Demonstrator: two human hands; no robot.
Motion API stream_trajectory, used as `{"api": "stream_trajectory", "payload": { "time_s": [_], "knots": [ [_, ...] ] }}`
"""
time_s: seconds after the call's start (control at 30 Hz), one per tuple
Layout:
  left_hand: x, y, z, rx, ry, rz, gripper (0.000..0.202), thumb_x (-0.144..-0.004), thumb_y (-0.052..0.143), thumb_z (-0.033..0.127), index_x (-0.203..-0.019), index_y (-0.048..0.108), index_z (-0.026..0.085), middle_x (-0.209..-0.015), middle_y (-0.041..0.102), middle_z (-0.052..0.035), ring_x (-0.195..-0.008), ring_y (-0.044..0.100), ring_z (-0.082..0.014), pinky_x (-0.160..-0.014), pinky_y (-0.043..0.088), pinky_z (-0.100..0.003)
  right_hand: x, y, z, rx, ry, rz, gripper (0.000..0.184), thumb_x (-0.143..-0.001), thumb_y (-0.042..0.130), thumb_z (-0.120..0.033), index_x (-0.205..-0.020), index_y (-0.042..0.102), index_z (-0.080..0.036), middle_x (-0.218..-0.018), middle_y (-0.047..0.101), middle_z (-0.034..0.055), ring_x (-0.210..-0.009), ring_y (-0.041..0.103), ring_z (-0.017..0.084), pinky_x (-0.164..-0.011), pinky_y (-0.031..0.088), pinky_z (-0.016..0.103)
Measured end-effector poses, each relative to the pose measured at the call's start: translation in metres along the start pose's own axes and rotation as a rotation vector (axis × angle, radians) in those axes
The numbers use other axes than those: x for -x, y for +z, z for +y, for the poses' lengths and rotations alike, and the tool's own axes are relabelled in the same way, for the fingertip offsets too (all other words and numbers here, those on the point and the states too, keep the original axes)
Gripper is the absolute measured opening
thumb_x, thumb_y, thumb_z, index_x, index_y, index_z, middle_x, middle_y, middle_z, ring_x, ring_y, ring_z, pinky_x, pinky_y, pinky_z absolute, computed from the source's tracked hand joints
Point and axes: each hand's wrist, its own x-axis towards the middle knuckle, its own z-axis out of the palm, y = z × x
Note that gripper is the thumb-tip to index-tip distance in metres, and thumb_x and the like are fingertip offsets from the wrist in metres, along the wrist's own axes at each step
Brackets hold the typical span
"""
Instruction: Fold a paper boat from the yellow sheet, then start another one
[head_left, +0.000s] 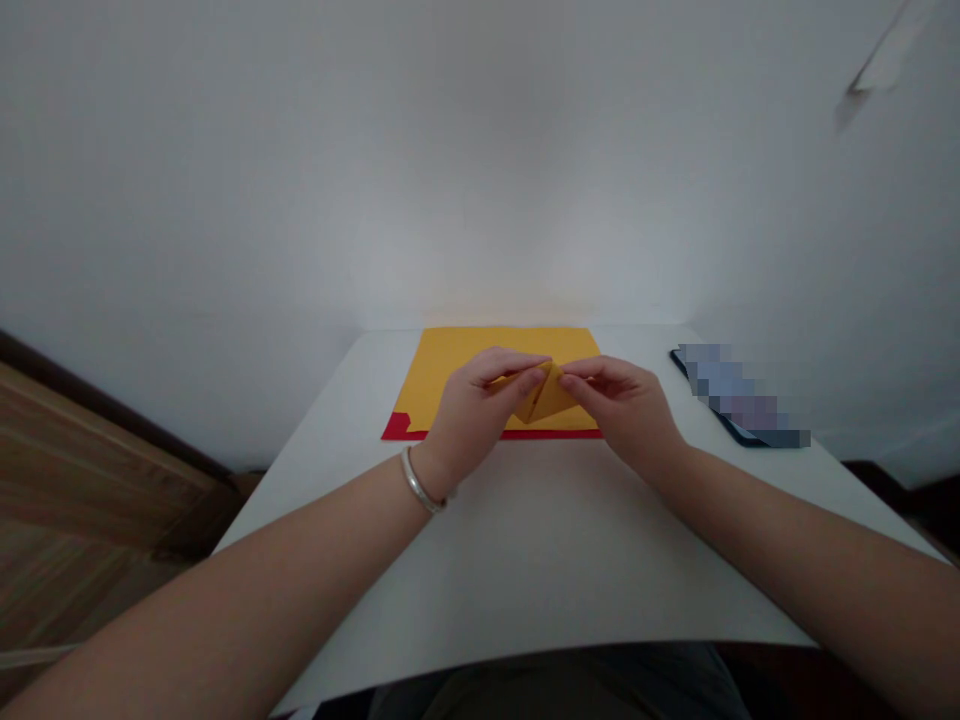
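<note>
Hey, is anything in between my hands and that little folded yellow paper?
Nothing visible: your left hand and right hand both pinch the folded yellow paper directly. The flat yellow sheet and red sheet lie on the table, not in between.

Folded yellow paper (553, 397) is held with one corner downward.

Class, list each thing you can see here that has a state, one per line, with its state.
Folded yellow paper: creased, held up between both hands
Left hand: pinching the folded paper
Right hand: pinching its other side
Yellow sheet: lying flat
Red paper: flat, showing along the yellow sheet's near edge
Bracelet: worn on the left wrist
Phone-like device: lying flat, its display pixelated
</note>
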Motion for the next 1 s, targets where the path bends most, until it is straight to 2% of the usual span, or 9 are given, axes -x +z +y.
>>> {"api": "stream_trajectory", "payload": {
  "time_s": [0.13,0.37,0.63,0.8,1.0],
  "knots": [
    [0.000,0.001,0.000,0.051,-0.029,-0.004,0.011,-0.083,0.064,0.030,-0.085,0.071,0.022,-0.088,0.071,-0.0022,-0.084,0.063,-0.0156,-0.080,0.051,-0.030,-0.001,-0.002,0.000,-0.005,-0.007,-0.005,0.011,-0.077,0.068,-0.032,-0.082,0.072,-0.024,-0.086,0.073,0.0016,-0.082,0.067,0.018,-0.078,0.055,0.036],
    [0.000,0.001,-0.002,0.047,-0.087,0.011,0.013,-0.083,0.063,0.032,-0.084,0.071,0.022,-0.090,0.070,-0.0030,-0.087,0.063,-0.0170,-0.085,0.051,-0.033,-0.003,-0.002,0.001,0.031,0.012,0.013,0.011,-0.077,0.067,-0.033,-0.080,0.072,-0.024,-0.083,0.074,0.0013,-0.078,0.067,0.018,-0.076,0.055,0.036],
    [0.000,0.004,-0.009,0.158,-0.192,0.064,0.013,-0.085,0.060,0.031,-0.086,0.067,0.020,-0.093,0.069,-0.0033,-0.089,0.063,-0.0159,-0.083,0.050,-0.029,-0.005,-0.003,0.004,0.008,0.084,0.077,0.011,-0.076,0.067,-0.033,-0.077,0.070,-0.022,-0.082,0.073,0.0025,-0.076,0.067,0.017,-0.074,0.055,0.035],
    [0.000,0.006,-0.007,0.196,-0.209,0.103,0.011,-0.090,0.051,0.027,-0.089,0.059,0.019,-0.095,0.067,-0.0040,-0.089,0.063,-0.0142,-0.083,0.050,-0.029,-0.007,-0.003,0.006,-0.059,0.103,0.055,0.016,-0.080,0.062,-0.038,-0.082,0.063,-0.022,-0.090,0.072,0.0046,-0.083,0.066,0.017,-0.080,0.053,0.035],
    [0.001,0.007,-0.013,0.263,-0.227,0.140,0.014,-0.093,0.044,0.031,-0.093,0.052,0.019,-0.105,0.066,-0.0059,-0.095,0.063,-0.0149,-0.084,0.051,-0.031,-0.008,-0.003,0.012,-0.125,0.161,0.056,0.018,-0.086,0.053,-0.041,-0.087,0.048,-0.024,-0.100,0.071,0.0057,-0.089,0.066,0.017,-0.080,0.054,0.036]
  ]
}}
